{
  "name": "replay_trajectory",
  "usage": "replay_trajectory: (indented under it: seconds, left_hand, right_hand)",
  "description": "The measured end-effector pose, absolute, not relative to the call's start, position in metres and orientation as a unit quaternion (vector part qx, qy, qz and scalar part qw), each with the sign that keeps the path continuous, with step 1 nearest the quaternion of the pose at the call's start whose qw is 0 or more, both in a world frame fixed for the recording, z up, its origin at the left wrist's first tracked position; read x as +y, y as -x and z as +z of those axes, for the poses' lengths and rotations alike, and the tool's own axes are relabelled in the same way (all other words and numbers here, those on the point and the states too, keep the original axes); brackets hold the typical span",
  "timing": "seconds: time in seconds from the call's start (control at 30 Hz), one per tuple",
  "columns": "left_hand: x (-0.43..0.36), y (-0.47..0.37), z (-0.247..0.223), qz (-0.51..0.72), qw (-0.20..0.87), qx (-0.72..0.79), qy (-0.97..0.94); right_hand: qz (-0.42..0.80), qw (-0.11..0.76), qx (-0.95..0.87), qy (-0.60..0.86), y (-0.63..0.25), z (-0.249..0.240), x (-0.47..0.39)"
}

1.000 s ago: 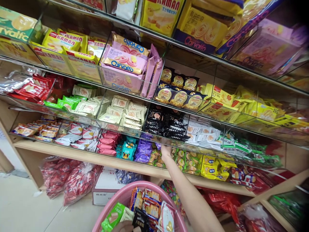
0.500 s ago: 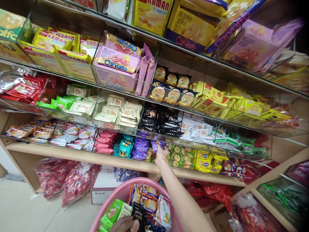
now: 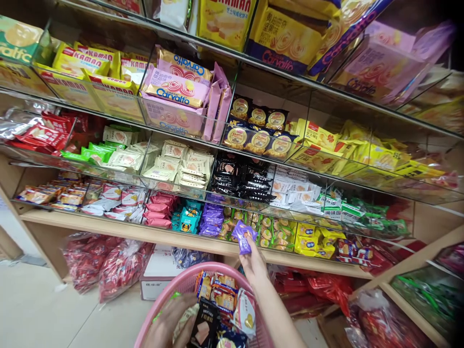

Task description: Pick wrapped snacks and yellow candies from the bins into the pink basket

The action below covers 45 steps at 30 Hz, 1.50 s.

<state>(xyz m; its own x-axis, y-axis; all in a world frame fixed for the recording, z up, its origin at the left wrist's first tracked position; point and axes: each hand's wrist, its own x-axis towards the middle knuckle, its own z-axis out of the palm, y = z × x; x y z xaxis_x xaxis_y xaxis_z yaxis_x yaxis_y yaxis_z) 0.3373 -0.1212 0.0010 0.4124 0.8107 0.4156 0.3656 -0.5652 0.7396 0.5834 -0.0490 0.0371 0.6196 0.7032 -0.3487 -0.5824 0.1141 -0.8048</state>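
Observation:
My right hand (image 3: 255, 265) pinches a purple snack packet (image 3: 243, 237) in front of the lowest shelf. Below it is a pink plastic basket (image 3: 151, 316) holding several wrapped snacks. Among them are a black packet (image 3: 205, 321), a white packet (image 3: 244, 311), orange-and-blue packets (image 3: 222, 296) and a dark blue packet (image 3: 232, 339). My left hand (image 3: 167, 320), smeared by motion, is over the left side of the basket beside a cream packet (image 3: 185, 320). Whether its fingers grip that packet I cannot make out.
Glass-fronted shelves carry purple packets (image 3: 211, 220), teal packets (image 3: 190, 218), pink packets (image 3: 158, 210) and yellow packets (image 3: 315, 240). The wooden shelf edge (image 3: 119, 232) runs above bagged red goods (image 3: 123, 268) and a white box (image 3: 159, 273). More shelving stands at the right.
My right hand has drawn the purple packet out from the shelf compartment, down and towards me. My left hand has moved leftward and up in the basket, uncovering more of the black packet.

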Motion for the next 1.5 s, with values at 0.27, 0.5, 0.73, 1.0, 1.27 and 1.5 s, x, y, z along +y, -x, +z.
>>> replay_trajectory:
  seconds: [0.27, 0.5, 0.73, 1.0, 1.27, 1.5]
  left_hand:
    - [-0.115, -0.398, 0.04, 0.4, 0.772, 0.321, -0.374]
    - [-0.138, -0.417, 0.049, 0.429, 0.828, 0.266, -0.243]
    - [-0.114, -0.404, 0.038, 0.386, 0.834, 0.299, -0.256]
    - [-0.094, -0.368, 0.064, 0.332, 0.815, 0.325, -0.346]
    - [-0.109, -0.382, 0.076, 0.236, 0.751, 0.33, -0.521]
    - [-0.117, -0.409, 0.063, 0.183, 0.699, 0.277, -0.633]
  right_hand:
    - [0.595, 0.692, -0.026, 0.408, -0.538, 0.053, -0.165]
    - [0.606, 0.692, 0.021, 0.391, -0.503, 0.049, -0.189]
    - [0.646, 0.645, 0.054, 0.405, -0.513, 0.044, -0.211]
    - [0.613, 0.644, 0.051, 0.454, -0.535, 0.013, -0.236]
    - [0.632, 0.656, 0.09, 0.402, -0.506, 0.016, -0.228]
    - [0.632, 0.699, 0.027, 0.333, -0.496, 0.02, -0.224]
